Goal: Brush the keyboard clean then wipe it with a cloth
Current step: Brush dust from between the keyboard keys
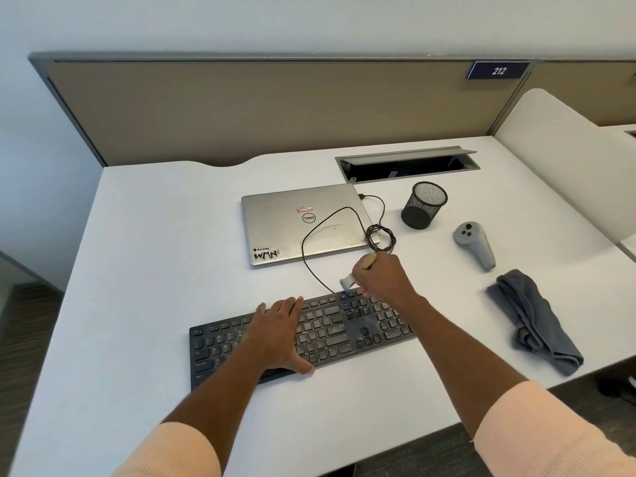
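Right hand fists the brush at the top edge of the keyboard, centre frame; left hand lies flat, bracing. Danger: bristles could snag the cable just above.

White desk abuts a tan partition with grey frame at the far side. Blue plate reads 212. Open cable hatch far right. Pale wall behind. Dark floor left.

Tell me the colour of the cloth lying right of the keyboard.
Grey; the cloth shows best in the head view, crumpled on the white desk.
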Tool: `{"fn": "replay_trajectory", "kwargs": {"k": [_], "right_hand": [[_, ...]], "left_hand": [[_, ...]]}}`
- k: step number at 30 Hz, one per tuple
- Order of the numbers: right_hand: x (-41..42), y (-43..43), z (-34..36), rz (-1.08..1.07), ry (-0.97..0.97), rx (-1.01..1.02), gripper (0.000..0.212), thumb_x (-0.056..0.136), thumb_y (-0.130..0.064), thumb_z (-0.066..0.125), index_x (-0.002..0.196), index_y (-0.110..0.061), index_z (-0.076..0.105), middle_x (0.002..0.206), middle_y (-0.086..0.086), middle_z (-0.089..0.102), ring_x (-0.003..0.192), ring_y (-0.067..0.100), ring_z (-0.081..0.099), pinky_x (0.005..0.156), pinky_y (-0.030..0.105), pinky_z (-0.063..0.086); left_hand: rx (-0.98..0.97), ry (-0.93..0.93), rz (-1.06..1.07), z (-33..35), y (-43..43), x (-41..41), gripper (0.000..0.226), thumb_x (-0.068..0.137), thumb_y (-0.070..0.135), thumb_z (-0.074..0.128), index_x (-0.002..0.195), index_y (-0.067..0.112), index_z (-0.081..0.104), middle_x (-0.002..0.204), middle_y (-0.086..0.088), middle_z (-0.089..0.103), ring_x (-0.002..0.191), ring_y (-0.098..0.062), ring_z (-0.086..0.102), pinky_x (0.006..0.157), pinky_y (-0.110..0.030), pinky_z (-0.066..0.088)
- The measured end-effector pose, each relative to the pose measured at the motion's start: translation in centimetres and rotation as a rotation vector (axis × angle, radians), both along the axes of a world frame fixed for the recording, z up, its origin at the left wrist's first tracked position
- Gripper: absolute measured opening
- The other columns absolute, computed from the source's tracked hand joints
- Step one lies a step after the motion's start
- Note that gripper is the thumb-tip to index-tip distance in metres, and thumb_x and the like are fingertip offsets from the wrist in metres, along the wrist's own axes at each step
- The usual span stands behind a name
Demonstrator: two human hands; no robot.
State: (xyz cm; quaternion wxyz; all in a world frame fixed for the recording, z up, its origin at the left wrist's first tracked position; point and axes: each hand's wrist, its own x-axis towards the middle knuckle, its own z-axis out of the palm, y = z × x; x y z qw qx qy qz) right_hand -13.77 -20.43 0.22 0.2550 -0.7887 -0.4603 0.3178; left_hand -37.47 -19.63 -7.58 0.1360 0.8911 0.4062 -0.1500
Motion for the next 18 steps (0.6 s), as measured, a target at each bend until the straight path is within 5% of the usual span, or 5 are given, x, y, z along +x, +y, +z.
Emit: {"fn": "replay_trajectory", "kwargs": {"k": [5, 18], "right_hand": [[0.47, -0.31, 0.09, 0.069, 0.016, -0.134, 0.021, 0.078, -0.01, 0.057, 0.073, 0.003, 0.073, 0.063, 0.015, 0.072, 0.052, 0.024, 0.07, 0.057, 0.038, 0.064], [-0.24, 0.13, -0.03, 0.023, 0.095, -0.022, 0.021, 0.08, -0.012, 0.056, 0.073, -0.001, 0.072, 0.065, 0.014, 0.073, 0.057, 0.026, 0.07, 0.062, 0.044, 0.064]], "left_hand": [[0.001, -0.007, -0.002, 0.12, -0.04, -0.01, 0.14, 0.062, 0.087, 0.062, 0.159, 0.013, -0.007, 0.166, -0.005, 0.01, 0.151, -0.024, 0.015, 0.123, -0.052, 0.012], [0.001, -0.015, 0.004, -0.1, 0.03, -0.04, 0.141, 0.06, 0.088, 0.062, 0.159, 0.014, -0.006, 0.166, -0.004, 0.011, 0.151, -0.024, 0.016, 0.123, -0.052, 0.012]]}}
